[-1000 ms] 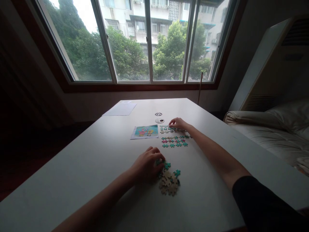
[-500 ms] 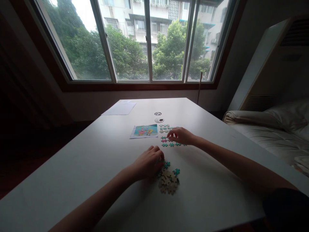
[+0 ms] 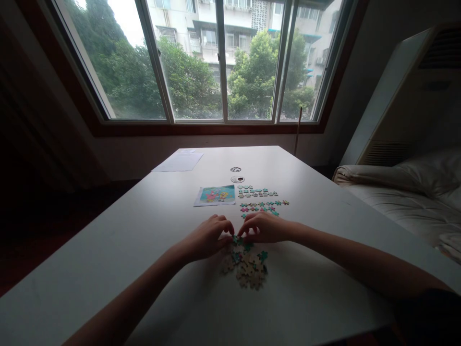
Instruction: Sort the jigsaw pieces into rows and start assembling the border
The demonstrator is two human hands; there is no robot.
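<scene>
My left hand (image 3: pixel 210 236) is closed, with its fingertips at the left edge of a green puzzle piece (image 3: pixel 236 239). From the other side, my right hand (image 3: pixel 265 227) meets the same piece with thumb and finger bent together. Just below the hands lies a heap of loose puzzle pieces (image 3: pixel 252 275), mostly plain tan backs with a few green faces. Beyond my right hand, several rows of sorted puzzle pieces (image 3: pixel 257 194) are laid out, and the hand partly covers the nearest row. To their left lies a picture sheet (image 3: pixel 217 195) with colourful cartoon figures.
The white table (image 3: pixel 151 250) stretches toward the window. White papers (image 3: pixel 178 161) lie at its far left, and two round inserts (image 3: pixel 237 179) sit in the tabletop beyond the rows. A pale padded seat (image 3: pixel 392 185) stands to the right.
My right hand has moved from the sorted rows down toward my left hand. My left hand has shifted slightly left and up, uncovering more loose pieces. Both now meet at a green piece.
</scene>
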